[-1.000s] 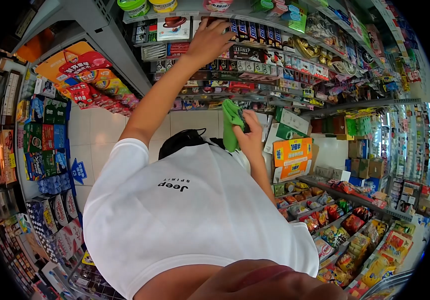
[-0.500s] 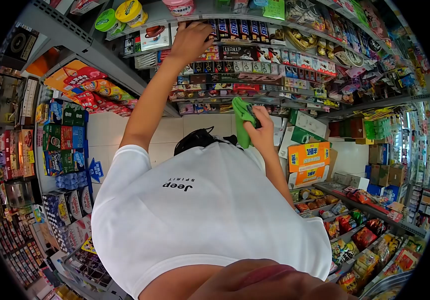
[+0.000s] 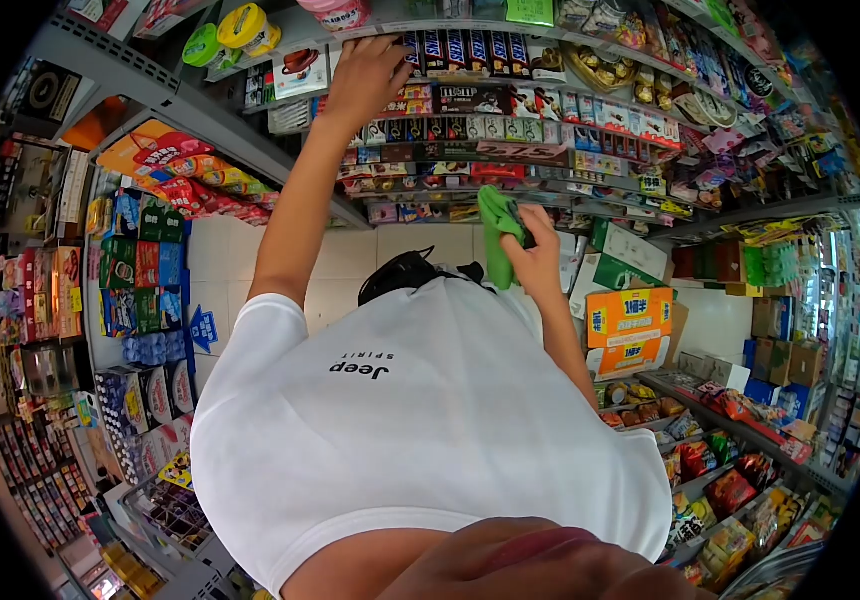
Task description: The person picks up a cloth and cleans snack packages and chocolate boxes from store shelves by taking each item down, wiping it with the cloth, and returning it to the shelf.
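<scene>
My left hand [image 3: 363,82] reaches onto an upper shelf, palm down with fingers stretched over the products. It is at the left end of a row of Snickers bars [image 3: 477,52], beside a white box with a red-brown picture [image 3: 300,72]; its fingertips are partly hard to see against the shelf. Lower and to the right, my right hand [image 3: 538,255] is closed around a folded green cloth [image 3: 498,235]. Something dark shows between the fingers and the cloth, too small to name. Below the left hand lies an M&M's box [image 3: 471,99].
Tubs with yellow [image 3: 249,28] and pink [image 3: 338,12] lids stand on the top shelf. A grey metal upright [image 3: 200,120] rises left of my arm. An orange carton [image 3: 630,318] sits on the floor at right. Snack bins [image 3: 720,490] and stacked drink packs [image 3: 140,265] flank me.
My left hand has shifted slightly left and its fingers look a little more spread. The right hand keeps the green cloth. The view has moved slightly.
</scene>
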